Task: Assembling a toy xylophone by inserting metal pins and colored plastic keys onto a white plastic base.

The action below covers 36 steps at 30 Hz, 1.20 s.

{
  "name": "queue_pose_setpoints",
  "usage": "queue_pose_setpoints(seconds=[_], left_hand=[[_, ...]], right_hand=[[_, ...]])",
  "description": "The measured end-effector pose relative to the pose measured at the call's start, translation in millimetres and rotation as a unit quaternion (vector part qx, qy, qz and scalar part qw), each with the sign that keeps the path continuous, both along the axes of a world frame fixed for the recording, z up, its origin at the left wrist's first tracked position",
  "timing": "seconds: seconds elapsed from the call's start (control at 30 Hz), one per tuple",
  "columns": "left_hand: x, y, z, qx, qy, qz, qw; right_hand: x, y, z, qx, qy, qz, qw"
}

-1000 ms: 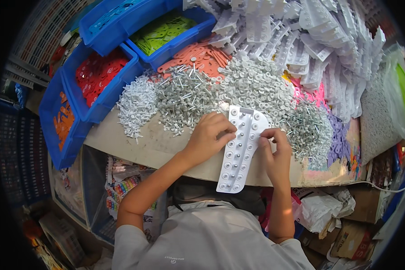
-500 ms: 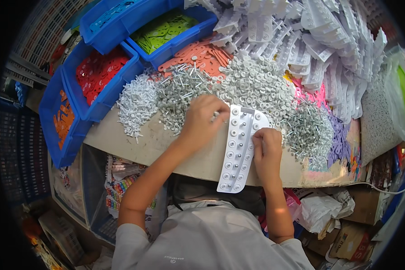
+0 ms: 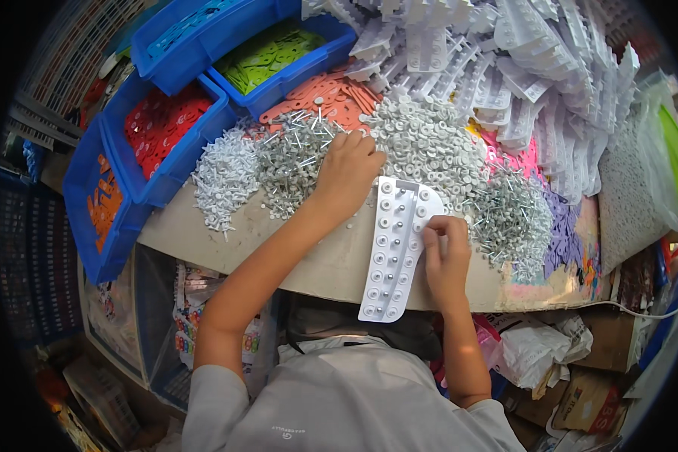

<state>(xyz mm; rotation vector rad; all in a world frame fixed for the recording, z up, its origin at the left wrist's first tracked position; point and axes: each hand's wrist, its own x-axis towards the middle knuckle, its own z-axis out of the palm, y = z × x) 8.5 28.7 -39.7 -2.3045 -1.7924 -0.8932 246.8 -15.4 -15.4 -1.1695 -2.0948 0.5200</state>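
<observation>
A long white plastic strip (image 3: 389, 260) lies on the worktop in front of me, one end rounded. Two rows of round white caps run along it, with a line of small metal pins down the middle channel. At its right edge, my right hand (image 3: 447, 252) is closed, thumb and bent fingers against the strip. My left hand (image 3: 346, 172) is beyond the strip's far end, curled fingers at the border between a pile of metal pins (image 3: 290, 162) and a heap of small white caps (image 3: 429, 135). Whatever those left fingertips grip is hidden.
Small white pegs (image 3: 222, 177) are heaped at left, more metal pins (image 3: 508, 215) at right. Blue bins (image 3: 177, 154) hold red, orange, green and blue pieces. Salmon pieces (image 3: 324, 94) and purple pieces (image 3: 565, 230) lie loose. Many white strips (image 3: 550, 98) are stacked at the back right.
My left hand has moved away from the strip's far end, up and forward to the piles. My right hand stays by the strip's right edge. The whole view has shifted slightly.
</observation>
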Motion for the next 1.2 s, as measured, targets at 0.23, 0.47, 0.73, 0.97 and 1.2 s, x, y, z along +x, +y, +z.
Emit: queue_pose_setpoints(seconds=[0.23,0.47,0.73,0.97,1.2], left_hand=[[-8.0,-30.3,29.2,-0.07,-0.167,0.007,0.983],[3.3,-77.3,43.3,-0.138,-0.372,-0.026,0.917],[15.5,-97.3,28.8,-0.181,-0.368,-0.085,0.908],[25.7,-96.4,16.4,-0.183,-0.344,-0.082,0.917],[30.4,-96.4,14.1,-0.097,-0.259,-0.077,0.958]], right_hand=[[38.9,12.1,19.5,-0.041,-0.047,-0.128,0.99],[33.6,28.2,12.6,0.036,-0.151,-0.103,0.982],[29.8,24.9,13.6,-0.03,-0.112,-0.107,0.987],[11.7,-4.9,32.3,-0.188,0.049,0.016,0.981],[1.9,-8.5,30.3,-0.192,0.03,0.037,0.98]])
